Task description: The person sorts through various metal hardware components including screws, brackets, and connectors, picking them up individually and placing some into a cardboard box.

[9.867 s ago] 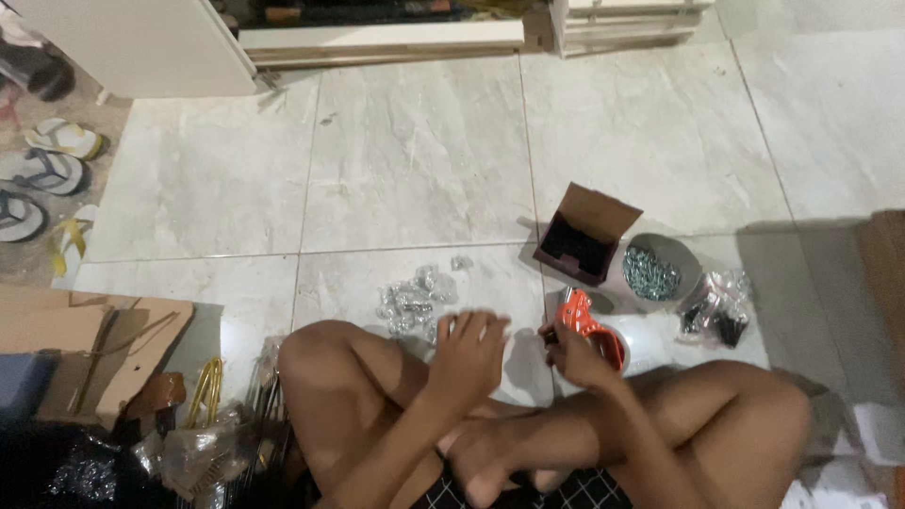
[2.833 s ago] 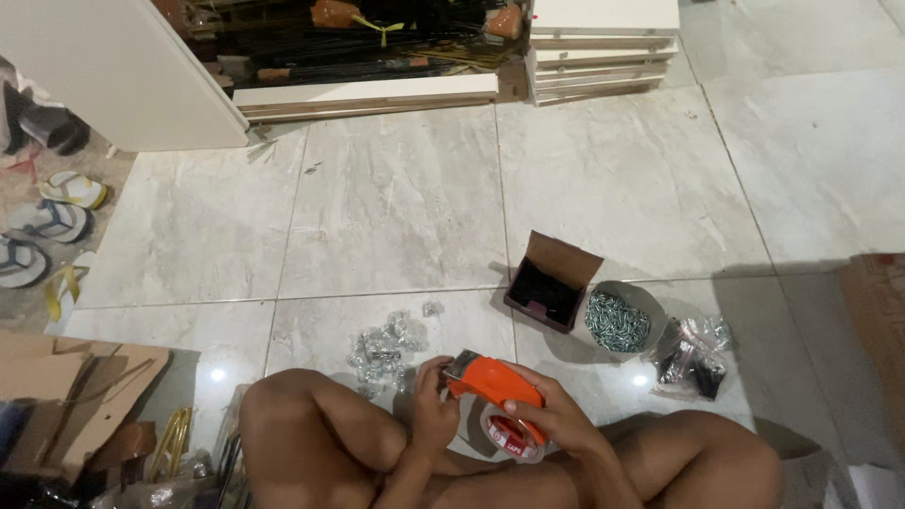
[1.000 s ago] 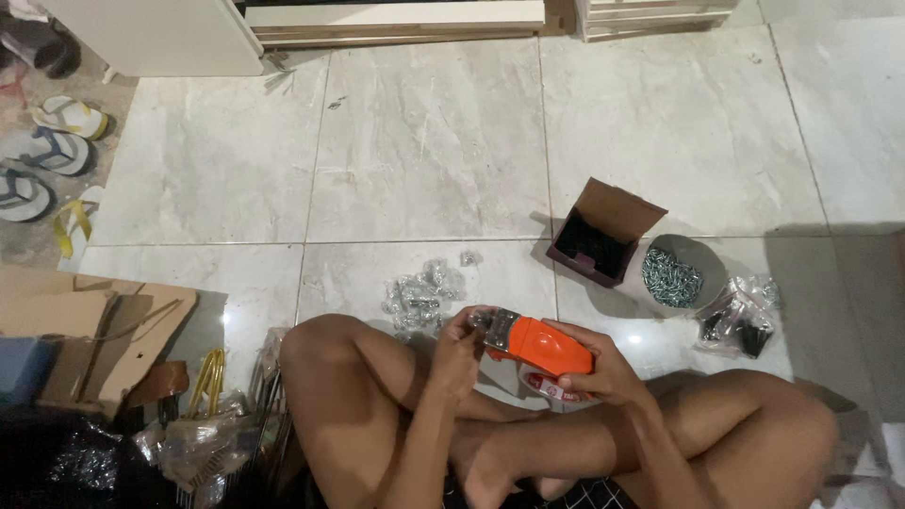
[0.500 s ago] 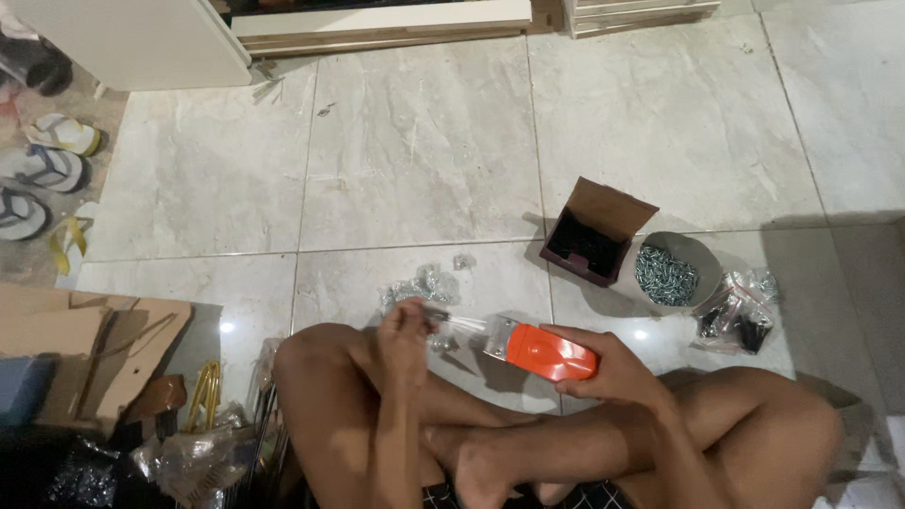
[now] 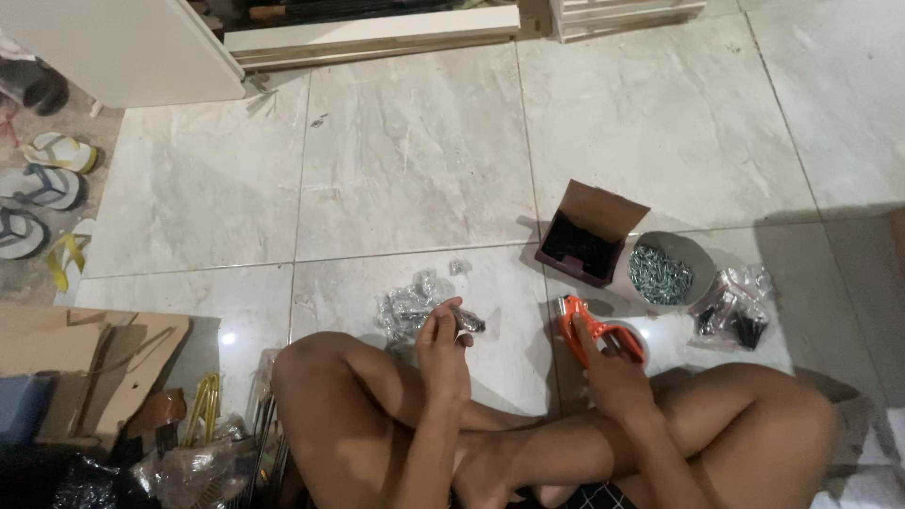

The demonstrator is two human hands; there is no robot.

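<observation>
- The person is sitting cross-legged on the pale tiled floor (image 5: pixel 415 160), and both hands are showing in front of the knees.
- The left hand (image 5: pixel 441 339) is lifted a little above the floor, and its fingers are pinching a small dark metal part (image 5: pixel 467 321) at the fingertips. The grip is closed tightly around this small piece.
- Just beside this hand, a pile of small clear plastic bags (image 5: pixel 407 303) with shiny hardware inside is lying on the floor.
- The right hand (image 5: pixel 608 363) is resting on an orange tool (image 5: pixel 577 319), with the fingers curled over its back part. The front of the tool is pointing away from the person, and below it there is a white roll; I cannot tell if they are touching.
- Beyond the orange tool, an open brown cardboard box (image 5: pixel 589 236) with a dark inside is standing, with its flap up.
- Just to the right of the box, a round grey bowl (image 5: pixel 693 253) is holding many silver screws (image 5: pixel 658 275).
- Near the bowl, a clear bag with dark parts (image 5: pixel 735 306) is lying.
- At the far left, sandals (image 5: pixel 42 179) are lying, and flat cardboard pieces (image 5: pixel 94 353) are lying near the person's left knee.
</observation>
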